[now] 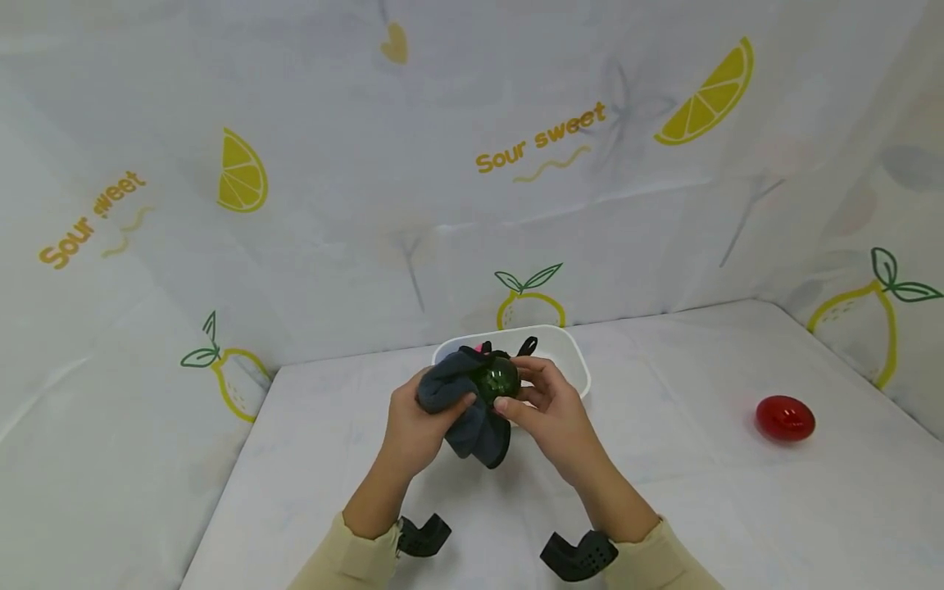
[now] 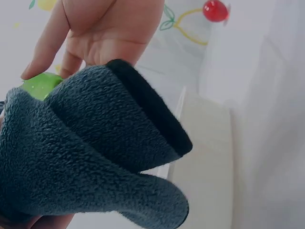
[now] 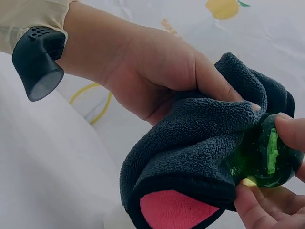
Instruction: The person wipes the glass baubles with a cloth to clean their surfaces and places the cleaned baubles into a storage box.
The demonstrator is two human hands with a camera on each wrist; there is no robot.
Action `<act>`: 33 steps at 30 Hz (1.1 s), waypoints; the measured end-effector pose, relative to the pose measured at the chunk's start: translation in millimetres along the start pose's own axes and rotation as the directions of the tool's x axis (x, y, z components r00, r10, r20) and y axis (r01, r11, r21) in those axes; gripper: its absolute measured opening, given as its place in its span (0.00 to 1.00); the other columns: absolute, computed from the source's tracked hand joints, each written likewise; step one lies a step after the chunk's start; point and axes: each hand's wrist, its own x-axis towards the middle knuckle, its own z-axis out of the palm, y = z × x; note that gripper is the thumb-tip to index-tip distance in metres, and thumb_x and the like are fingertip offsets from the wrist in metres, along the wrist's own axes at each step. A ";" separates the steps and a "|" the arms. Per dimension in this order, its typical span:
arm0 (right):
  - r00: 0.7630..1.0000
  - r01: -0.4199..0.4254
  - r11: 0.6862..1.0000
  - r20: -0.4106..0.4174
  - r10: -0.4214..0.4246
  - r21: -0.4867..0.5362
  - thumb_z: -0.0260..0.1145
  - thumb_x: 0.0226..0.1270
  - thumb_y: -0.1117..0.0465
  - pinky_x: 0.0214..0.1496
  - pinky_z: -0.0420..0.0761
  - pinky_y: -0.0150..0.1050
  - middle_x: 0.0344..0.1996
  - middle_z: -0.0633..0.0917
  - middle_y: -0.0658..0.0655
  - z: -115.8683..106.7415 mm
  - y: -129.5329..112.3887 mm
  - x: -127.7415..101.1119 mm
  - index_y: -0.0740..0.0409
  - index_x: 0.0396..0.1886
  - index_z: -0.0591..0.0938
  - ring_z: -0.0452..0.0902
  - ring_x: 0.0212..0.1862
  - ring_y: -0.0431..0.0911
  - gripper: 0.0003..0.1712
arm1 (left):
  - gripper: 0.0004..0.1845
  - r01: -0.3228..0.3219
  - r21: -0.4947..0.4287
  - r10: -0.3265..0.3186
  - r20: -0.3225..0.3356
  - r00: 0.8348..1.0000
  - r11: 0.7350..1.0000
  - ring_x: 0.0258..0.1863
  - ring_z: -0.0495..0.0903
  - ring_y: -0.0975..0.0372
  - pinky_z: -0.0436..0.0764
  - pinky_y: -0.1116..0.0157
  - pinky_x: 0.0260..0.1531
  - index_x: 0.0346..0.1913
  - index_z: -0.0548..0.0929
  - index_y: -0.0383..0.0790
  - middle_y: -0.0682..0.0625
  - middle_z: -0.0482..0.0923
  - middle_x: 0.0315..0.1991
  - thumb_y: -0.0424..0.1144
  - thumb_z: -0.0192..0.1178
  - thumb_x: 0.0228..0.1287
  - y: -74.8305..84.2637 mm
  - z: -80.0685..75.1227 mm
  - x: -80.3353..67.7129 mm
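The green ball (image 1: 496,379) sits between both hands above the bench (image 1: 701,492), just in front of the white tub (image 1: 571,352) at mid-bench. In the head view the left hand (image 1: 420,422) grips a dark grey cloth (image 1: 472,426) pressed against the ball's left side, while the right hand (image 1: 549,410) pinches the ball with thumb and fingers. A red ball (image 1: 785,418) lies well apart on the right of the bench.

From the left wrist, the cloth (image 2: 95,157) fills most of the view, its black hem folded over. The green ball (image 2: 42,85) peeks out at the left, under the right hand (image 2: 109,28). The tub (image 2: 209,157) lies beyond, and the red ball (image 2: 215,10) is far off.

From the right wrist, the left hand (image 3: 157,71) clamps the cloth (image 3: 200,143) around the ball (image 3: 262,155), thumb on top. The cloth's pink inner side shows at the bottom. The right hand's fingertips (image 3: 290,131) hold the translucent ball at its right.
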 end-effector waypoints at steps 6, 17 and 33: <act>0.999 -0.028 1.000 -0.024 0.028 -0.009 0.73 0.60 0.63 0.47 0.84 0.35 0.53 0.82 0.61 1.6 -2.1 -2.3 0.56 0.59 0.74 0.82 0.47 0.50 0.28 | 0.18 -0.036 0.022 0.038 -0.116 0.992 0.999 0.45 0.84 0.60 0.82 0.56 0.49 0.49 0.83 0.39 0.49 0.86 0.44 0.37 0.74 0.55 2.1 -2.3 0.2; 0.999 -0.045 0.996 0.001 0.045 -0.076 0.75 0.58 0.59 0.42 0.84 0.36 0.41 0.84 0.62 3.1 -5.6 -3.3 0.57 0.54 0.79 0.82 0.38 0.48 0.24 | 0.22 -0.074 -0.059 0.054 -0.287 0.956 0.996 0.48 0.82 0.59 0.81 0.67 0.50 0.53 0.79 0.36 0.47 0.83 0.47 0.36 0.73 0.56 -1.4 -4.2 0.6; 0.997 -0.033 0.996 -0.074 0.028 -0.077 0.75 0.59 0.57 0.45 0.84 0.35 0.47 0.83 0.60 0.5 -5.2 -4.5 0.52 0.58 0.80 0.84 0.43 0.48 0.26 | 0.42 0.023 -0.208 0.004 0.126 0.992 0.978 0.58 0.71 0.53 0.78 0.63 0.53 0.72 0.57 0.51 0.48 0.68 0.63 0.31 0.67 0.59 3.1 -4.9 -3.4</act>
